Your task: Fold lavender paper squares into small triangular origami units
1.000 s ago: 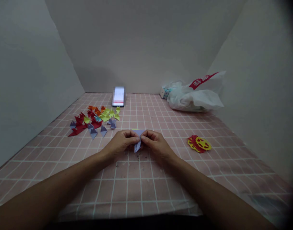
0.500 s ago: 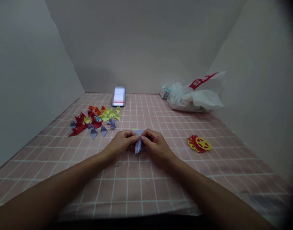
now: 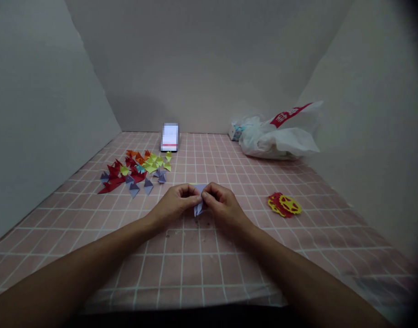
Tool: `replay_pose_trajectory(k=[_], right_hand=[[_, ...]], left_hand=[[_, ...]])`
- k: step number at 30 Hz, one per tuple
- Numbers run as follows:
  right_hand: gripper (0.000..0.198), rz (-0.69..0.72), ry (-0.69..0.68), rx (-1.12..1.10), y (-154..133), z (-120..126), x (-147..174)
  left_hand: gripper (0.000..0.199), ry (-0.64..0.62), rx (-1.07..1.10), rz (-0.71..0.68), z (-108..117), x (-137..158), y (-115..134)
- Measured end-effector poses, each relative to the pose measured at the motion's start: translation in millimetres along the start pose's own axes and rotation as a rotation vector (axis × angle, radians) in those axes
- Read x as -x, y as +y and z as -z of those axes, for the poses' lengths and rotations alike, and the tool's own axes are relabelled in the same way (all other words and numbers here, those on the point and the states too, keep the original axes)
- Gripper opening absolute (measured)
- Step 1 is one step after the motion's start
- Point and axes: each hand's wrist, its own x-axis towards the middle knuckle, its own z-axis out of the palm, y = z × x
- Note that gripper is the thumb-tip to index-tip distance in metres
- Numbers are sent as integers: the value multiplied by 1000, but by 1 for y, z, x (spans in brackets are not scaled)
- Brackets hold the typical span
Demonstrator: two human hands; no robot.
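A small lilac folded paper piece (image 3: 198,207) is pinched between both hands just above the pink checked tablecloth (image 3: 195,264). My left hand (image 3: 174,203) grips its left side with thumb and fingers. My right hand (image 3: 221,204) grips its right side, fingertips meeting the left hand's. Only the piece's lower point and a bit of its top edge show between the fingers. A pile of folded paper triangles (image 3: 135,171) in red, orange, yellow-green and lilac lies to the left, beyond my left hand.
A phone (image 3: 170,137) stands against the back wall. A white plastic bag (image 3: 280,136) with red print lies at the back right. Red and yellow paper cut-outs (image 3: 284,205) lie to the right of my hands. Grey walls close in on three sides.
The hands have closed in tighter on the lilac piece, and less of its top edge and lower point shows. The arms have hardly moved.
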Motion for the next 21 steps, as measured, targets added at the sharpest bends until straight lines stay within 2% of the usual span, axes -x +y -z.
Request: replay_pose_trajectory(k=[4,10,15,18,21], right_hand=[[20,-7,-3,-18,2,-1,0],[21,-94,-11,-187,2,-5,2],[22,-97,-12,-208,-1,-8,6],[27,-146,-60,-185,-1,-9,7],[37,-254,-148,-231,1,-11,7]], left_hand=[[12,47,-90,-54,0,1,2],[10,241,-178,-200,-2,3,9],[10,338,-206,-316,1,1,4],[11,382,-214,-356,3,-2,-1],[10,384,-215,-417,3,-2,-5]])
